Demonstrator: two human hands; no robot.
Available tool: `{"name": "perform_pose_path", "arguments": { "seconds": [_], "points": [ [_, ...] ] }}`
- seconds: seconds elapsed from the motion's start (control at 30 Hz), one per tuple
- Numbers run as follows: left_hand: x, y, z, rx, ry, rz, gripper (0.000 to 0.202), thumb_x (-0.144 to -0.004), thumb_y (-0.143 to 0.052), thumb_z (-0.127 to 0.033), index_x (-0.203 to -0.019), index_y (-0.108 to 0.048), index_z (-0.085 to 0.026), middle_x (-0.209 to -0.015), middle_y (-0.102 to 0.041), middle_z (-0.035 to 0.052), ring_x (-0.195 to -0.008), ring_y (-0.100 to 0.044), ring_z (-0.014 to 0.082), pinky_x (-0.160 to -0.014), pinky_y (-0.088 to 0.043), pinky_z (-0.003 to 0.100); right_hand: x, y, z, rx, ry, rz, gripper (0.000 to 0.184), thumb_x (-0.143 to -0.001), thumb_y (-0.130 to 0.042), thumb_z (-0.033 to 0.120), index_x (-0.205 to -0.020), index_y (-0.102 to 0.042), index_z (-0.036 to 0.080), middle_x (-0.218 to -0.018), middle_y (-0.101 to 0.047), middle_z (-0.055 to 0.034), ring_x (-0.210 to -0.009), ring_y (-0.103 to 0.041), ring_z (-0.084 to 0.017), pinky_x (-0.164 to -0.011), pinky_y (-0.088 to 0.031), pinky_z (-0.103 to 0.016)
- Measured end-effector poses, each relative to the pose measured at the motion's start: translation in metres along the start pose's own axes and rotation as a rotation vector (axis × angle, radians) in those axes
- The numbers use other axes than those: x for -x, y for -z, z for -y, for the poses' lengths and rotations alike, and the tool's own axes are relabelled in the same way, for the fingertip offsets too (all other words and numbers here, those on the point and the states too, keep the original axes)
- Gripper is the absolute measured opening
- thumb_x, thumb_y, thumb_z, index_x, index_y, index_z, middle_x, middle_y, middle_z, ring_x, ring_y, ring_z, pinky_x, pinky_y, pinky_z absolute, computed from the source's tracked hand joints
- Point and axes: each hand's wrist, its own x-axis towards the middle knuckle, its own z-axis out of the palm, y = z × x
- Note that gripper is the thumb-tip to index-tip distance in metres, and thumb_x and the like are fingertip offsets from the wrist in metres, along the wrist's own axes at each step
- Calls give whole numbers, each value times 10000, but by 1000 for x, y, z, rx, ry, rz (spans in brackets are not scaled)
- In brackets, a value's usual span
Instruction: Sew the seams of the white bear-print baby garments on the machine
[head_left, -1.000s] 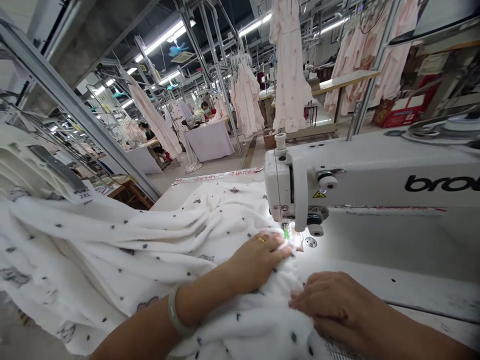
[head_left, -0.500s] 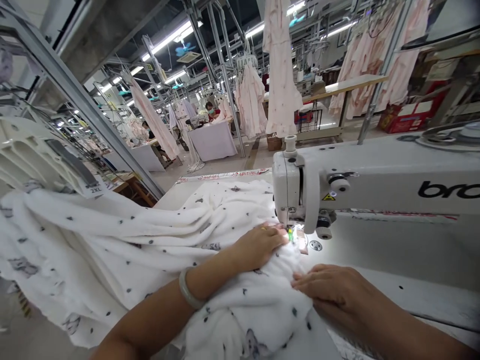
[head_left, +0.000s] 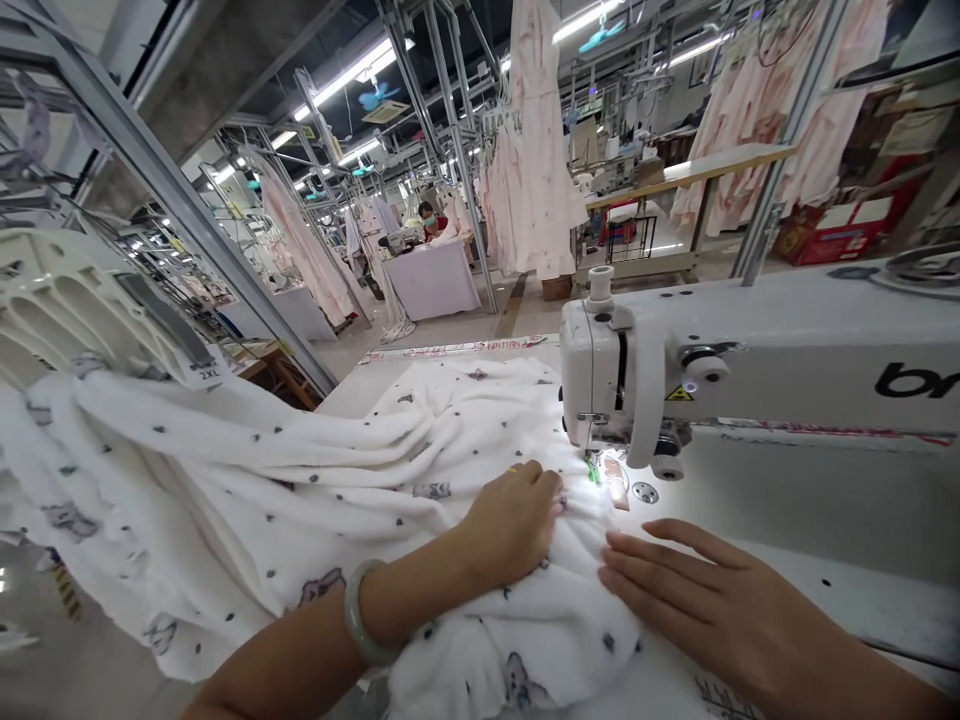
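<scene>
White fleece fabric (head_left: pixel 480 420) with small dark and grey printed figures spreads over the sewing machine table and hangs off to the left. My left hand (head_left: pixel 517 520), with a pale bangle on its wrist, is closed on a fold of this fabric, left of the needle area. My right hand (head_left: pixel 697 590) lies flat, fingers stretched out, its fingertips touching the fabric's right edge. Just beyond both hands stands the white sewing machine (head_left: pixel 750 360), its lamp lighting the fabric under the needle. A green piece (head_left: pixel 593 468) shows by the presser foot.
A white plastic clamp hanger (head_left: pixel 90 310) with a 2XL tag holds the fabric at left. A metal post (head_left: pixel 202 240) slants up beside it. Pale pink garments (head_left: pixel 540 150) hang farther back, where a masked person (head_left: pixel 429 220) sits at another table. A red box (head_left: pixel 832 232) stands behind right.
My left hand has drawn back from the needle and curled into a grip on the fabric. My right hand's fingers have spread out flatter. The whole view has shifted slightly.
</scene>
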Motion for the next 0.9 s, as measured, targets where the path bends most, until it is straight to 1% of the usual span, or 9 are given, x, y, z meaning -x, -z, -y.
{"name": "perform_pose_path", "arguments": {
  "seconds": [0.07,0.17,0.23,0.3,0.37,0.43,0.6,0.8,0.9],
  "points": [
    [0,-2,2,22,-1,-5,211,-1013,-481,-114,-1155,-617,-189,-1035,-710,64,-928,-684,230,-783,-565,345,-2,3,-1,2,9,-14,427,-1124,-326,110,-1407,-645,139,-1309,-776,-95,-1304,-683,-179,-1244,-421,-385],
    [0,-4,5,-27,-76,-70,305,-968,-475,-69,-1207,-623,-188,-1004,-701,66,-902,-672,238,-752,-548,349,-16,7,0,-87,-83,-91,392,-1132,-331,100,-1263,-695,163,-1152,-825,-83,-1118,-769,-160,-1093,-526,-340],
    [1,-3,7,-67,-188,-101,351,-949,-505,-65,-1253,-630,-188,-1029,-699,81,-953,-665,254,-815,-549,373,-25,10,1,-179,-142,-101,371,-1137,-351,119,-1138,-716,182,-1037,-837,-64,-945,-801,-153,-938,-579,-321],
    [0,-3,8,-83,-304,-121,390,-956,-520,-68,-1311,-623,-192,-1163,-698,109,-1107,-651,271,-966,-531,407,-31,11,2,-244,-161,-56,343,-1132,-393,138,-1073,-725,197,-970,-835,-42,-836,-796,-147,-841,-589,-312],
    [-3,-1,8,-81,-392,-99,389,-996,-510,-92,-1360,-606,-189,-1322,-671,122,-1260,-609,271,-1099,-476,412,-31,10,3,-249,-170,-47,352,-1129,-396,134,-1059,-734,203,-945,-832,-37,-811,-790,-148,-827,-585,-315],
    [-6,1,8,-66,-455,-28,382,-1025,-498,-113,-1391,-593,-167,-1391,-655,120,-1311,-594,259,-1158,-440,387,-27,7,5,-223,-195,-74,387,-1133,-367,131,-1068,-742,202,-958,-832,-50,-829,-791,-160,-854,-577,-334],
    [-12,0,8,-18,-504,29,401,-1025,-486,-96,-1412,-595,-91,-1352,-665,153,-1355,-575,286,-1208,-416,383,-28,10,6,-242,-216,-63,430,-1124,-353,121,-1034,-759,230,-941,-830,-42,-785,-780,-167,-819,-579,-337],
    [-28,-7,18,5,-503,49,475,-967,-494,-27,-1424,-585,-121,-1255,-665,150,-1198,-639,272,-1128,-496,394,-40,19,-3,-208,-215,-51,415,-1120,-371,107,-923,-724,204,-894,-819,-18,-761,-781,-137,-804,-577,-261],
    [-39,-10,24,32,-483,46,480,-918,-476,33,-1359,-590,-116,-1255,-666,153,-1243,-622,280,-1104,-518,407,-39,12,-5,-255,-294,-17,385,-1114,-416,143,-877,-710,221,-878,-805,-16,-747,-757,-148,-781,-582,-265]
  ]
}}
